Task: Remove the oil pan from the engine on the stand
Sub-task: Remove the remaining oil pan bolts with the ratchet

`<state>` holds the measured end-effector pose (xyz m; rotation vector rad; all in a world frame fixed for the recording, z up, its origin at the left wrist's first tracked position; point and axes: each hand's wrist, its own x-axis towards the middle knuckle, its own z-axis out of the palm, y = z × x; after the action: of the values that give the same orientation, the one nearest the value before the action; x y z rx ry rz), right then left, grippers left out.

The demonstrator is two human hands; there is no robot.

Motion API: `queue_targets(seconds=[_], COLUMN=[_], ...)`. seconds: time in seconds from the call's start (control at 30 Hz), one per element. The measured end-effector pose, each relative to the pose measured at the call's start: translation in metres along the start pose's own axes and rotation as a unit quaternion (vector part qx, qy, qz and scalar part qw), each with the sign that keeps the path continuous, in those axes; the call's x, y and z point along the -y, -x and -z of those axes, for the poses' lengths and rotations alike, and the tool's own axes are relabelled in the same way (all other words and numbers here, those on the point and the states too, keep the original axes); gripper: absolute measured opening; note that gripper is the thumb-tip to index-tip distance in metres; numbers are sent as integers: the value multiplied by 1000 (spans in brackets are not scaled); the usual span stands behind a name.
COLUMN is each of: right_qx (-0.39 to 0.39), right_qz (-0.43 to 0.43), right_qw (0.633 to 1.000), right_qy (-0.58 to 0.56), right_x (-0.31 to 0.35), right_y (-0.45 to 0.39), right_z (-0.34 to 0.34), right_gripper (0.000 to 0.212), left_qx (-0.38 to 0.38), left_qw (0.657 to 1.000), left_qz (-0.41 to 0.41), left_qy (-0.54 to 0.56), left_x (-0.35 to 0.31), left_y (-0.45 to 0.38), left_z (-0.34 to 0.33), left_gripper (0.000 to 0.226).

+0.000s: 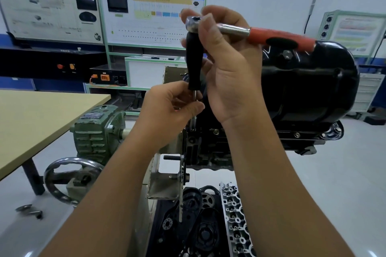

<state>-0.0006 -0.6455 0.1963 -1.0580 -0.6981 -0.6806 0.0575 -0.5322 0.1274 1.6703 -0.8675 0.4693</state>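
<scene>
Bare aluminium down at the bottom edge, nearest us: a cylinder head [235, 219] lying on the lower tray of the stand, just beside black timing covers [200, 225], the only loose parts sitting in anything here. Up from there, the grey steel bracket [167, 185] of the stand, and off to the left its handwheel [71, 179] and green gearbox [96, 131], with the tan desk [41, 115] beyond. Now the hands, mid-frame: the left hand [173, 104] pinches the thin metal shank under the black extension [194, 62], steadying it; the right hand [227, 64] is wrapped round the head of the ratchet [250, 32], fingers curled over the top, and the red handle sticks out to the right, roughly level. That extension runs close to vertical, pointing down toward the bolted flange. And here is the thing that matters: the black oil pan [309, 89] sits just behind and to the right of both hands, belly up on the inverted engine [208, 148], long axis running left to right, its flange bolts strung along the lower edge. The right hand is nearer. Looks like the pan bolts are still being worked, with several still seated. Furthest back, the training boards [152, 14] on the wall.
</scene>
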Motion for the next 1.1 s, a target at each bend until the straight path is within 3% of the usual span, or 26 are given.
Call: queue_targets(seconds=[0.1, 0.27, 0.43, 0.67, 0.83, 1.0, 1.1], right_qx=[-10, -3, -21, 18, -17, -2, -8], right_qz=[-34, 49, -32, 7, -24, 7, -22], right_qw=[999, 998, 999, 1000, 999, 1000, 1000], right_qy=[-9, 45, -2, 11, -12, -21, -18], right_x=[-1, -4, -5, -4, -6, -7, -9], right_y=[2, 1, 3, 5, 4, 6, 6], right_z=[-2, -5, -6, -4, -6, -6, -7], right_gripper=[10, 19, 15, 19, 17, 16, 13], left_qx=[11, -45, 10, -60, -4, -66, -39], left_qw=[1000, 998, 999, 998, 999, 997, 998], left_qz=[-23, -27, -35, -28, -38, -34, -53], left_qy=[-16, -31, 24, 6, 30, 13, 15], left_x=[0, 2, -1, -1, -2, -2, -3], left_y=[0, 0, 1, 0, 2, 2, 2], left_z=[-1, -6, 0, -3, 1, -5, -1], left_gripper=[10, 19, 13, 19, 9, 14, 17])
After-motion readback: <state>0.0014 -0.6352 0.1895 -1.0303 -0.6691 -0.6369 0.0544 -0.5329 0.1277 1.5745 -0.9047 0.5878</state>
